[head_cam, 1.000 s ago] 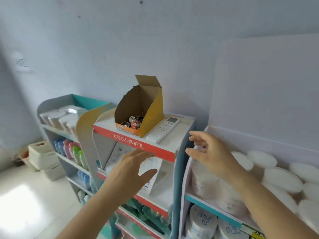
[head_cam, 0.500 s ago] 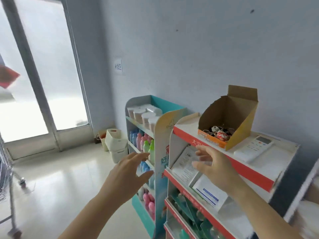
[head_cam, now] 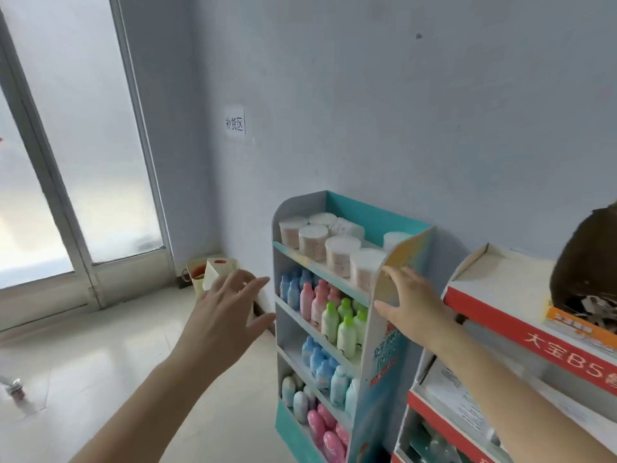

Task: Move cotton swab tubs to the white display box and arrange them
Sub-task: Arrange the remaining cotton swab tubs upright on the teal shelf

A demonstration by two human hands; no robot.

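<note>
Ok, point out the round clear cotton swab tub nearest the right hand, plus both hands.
Round clear cotton swab tub (head_cam: 362,273): head view, on its side wall.
Left hand (head_cam: 227,315): head view, back of the hand.
Right hand (head_cam: 412,309): head view, back of the hand.

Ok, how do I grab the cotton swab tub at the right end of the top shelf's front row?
Probably hold the cotton swab tub round its curved side, just under the flat lid. Come from the open front, lifting it over the shelf lip: the side panel blocks its right and another tub stands close on its left.
</note>
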